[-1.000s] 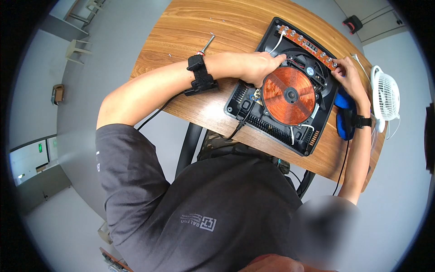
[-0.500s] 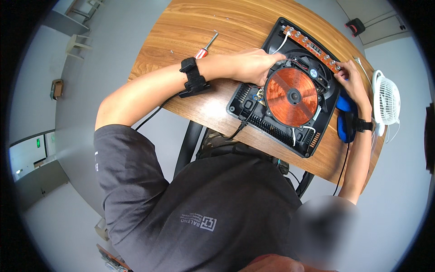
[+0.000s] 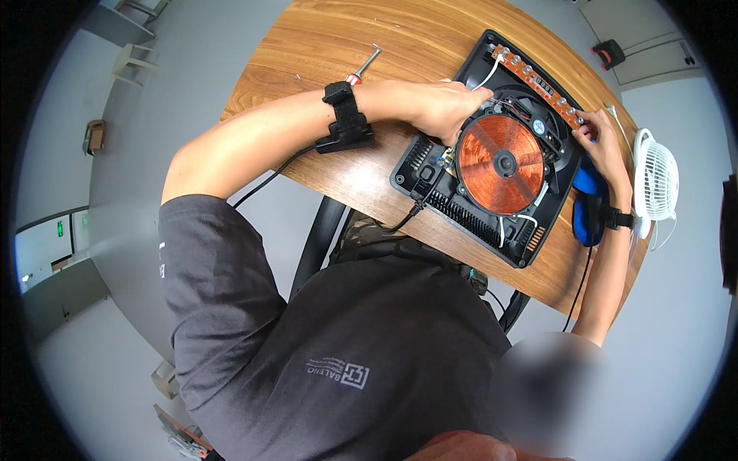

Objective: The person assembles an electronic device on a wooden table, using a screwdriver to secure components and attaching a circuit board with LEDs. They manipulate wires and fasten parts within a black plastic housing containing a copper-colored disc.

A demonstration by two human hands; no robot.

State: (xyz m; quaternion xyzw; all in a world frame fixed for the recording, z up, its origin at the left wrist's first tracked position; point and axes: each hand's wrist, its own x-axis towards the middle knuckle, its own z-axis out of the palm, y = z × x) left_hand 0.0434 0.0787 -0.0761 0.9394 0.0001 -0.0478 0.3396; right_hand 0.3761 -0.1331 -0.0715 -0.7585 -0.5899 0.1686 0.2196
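Note:
An opened induction cooker base (image 3: 530,246), with a black plastic housing, lies tilted on the table before me. A round copper coil (image 3: 492,180) sits in its middle. Along its far right side runs an orange-brown control board (image 3: 530,74) with several round buttons and a small display. My right hand (image 3: 603,150) pinches the near right end of this board between thumb and fingers. At the coil's far left edge, my left hand (image 3: 446,109) is closed, thumb over the inner parts; its other fingertips are partly hidden, so what it grips cannot be told.
A screwdriver (image 3: 370,64) with a red handle lies beyond my left forearm. At the table's right edge stands a white fan (image 3: 657,175). A blue and black object (image 3: 588,207) lies under my right wrist. A black power cord (image 3: 406,219) leaves the housing toward me.
My left wrist and forearm have shifted slightly right and away, covering more of the screwdriver handle. My right hand stays at the control board's end. The whole view has shifted a little.

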